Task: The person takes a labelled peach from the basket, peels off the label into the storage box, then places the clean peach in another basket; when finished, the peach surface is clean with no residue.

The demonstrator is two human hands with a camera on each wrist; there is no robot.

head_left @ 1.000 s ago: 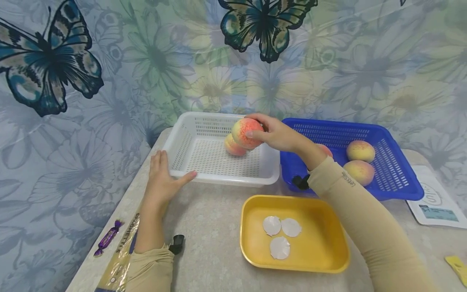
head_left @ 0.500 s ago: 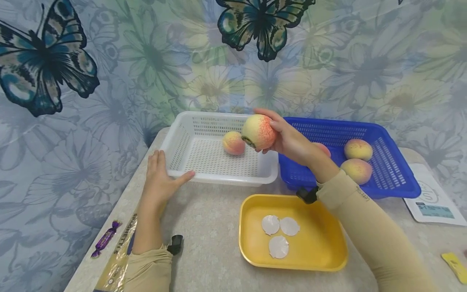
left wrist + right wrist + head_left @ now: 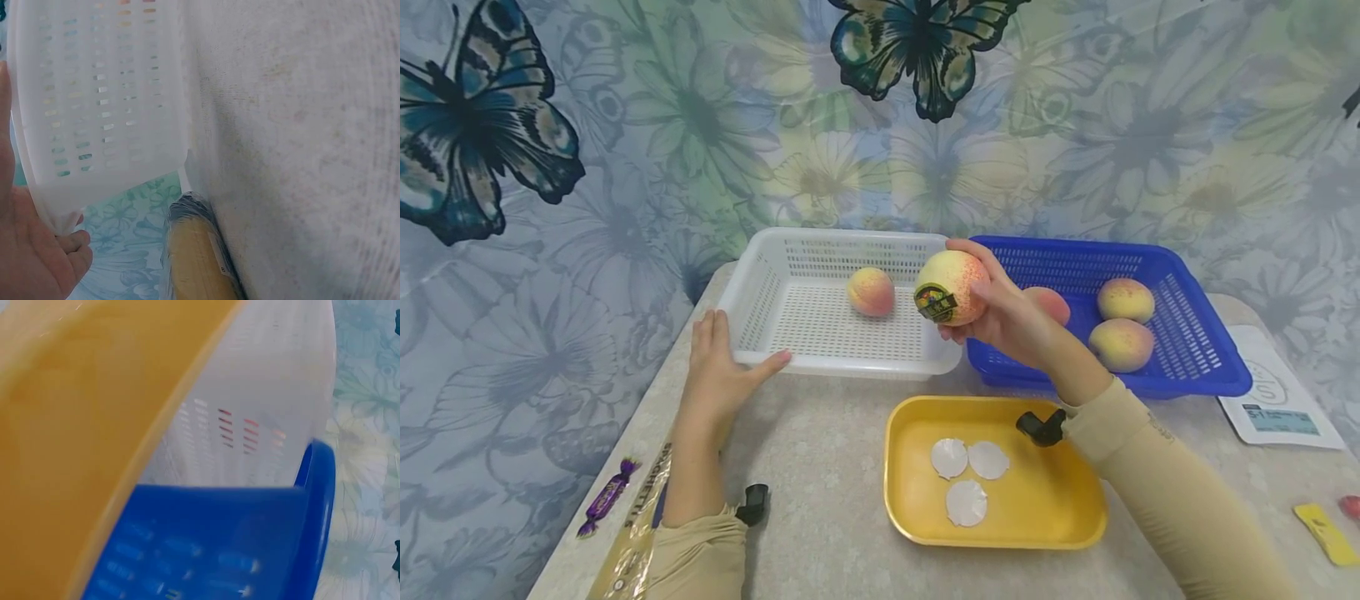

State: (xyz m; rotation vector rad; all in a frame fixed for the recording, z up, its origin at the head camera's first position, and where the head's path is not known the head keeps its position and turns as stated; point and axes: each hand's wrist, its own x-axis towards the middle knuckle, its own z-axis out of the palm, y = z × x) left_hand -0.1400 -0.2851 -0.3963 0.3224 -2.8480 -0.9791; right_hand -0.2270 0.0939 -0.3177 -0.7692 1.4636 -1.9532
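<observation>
Peach transfer in progress: one moved, three remaining

The right hand is grasping a stickered peach above the white basket near edge; the left hand is resting flat against its corner, one peach inside

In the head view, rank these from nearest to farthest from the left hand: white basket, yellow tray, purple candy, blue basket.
1. White basket: the left hand rests on its near left corner.
2. Purple candy and yellow tray: candy at the table's left edge, tray to the right; too close to call.
3. Blue basket: far right.
</observation>
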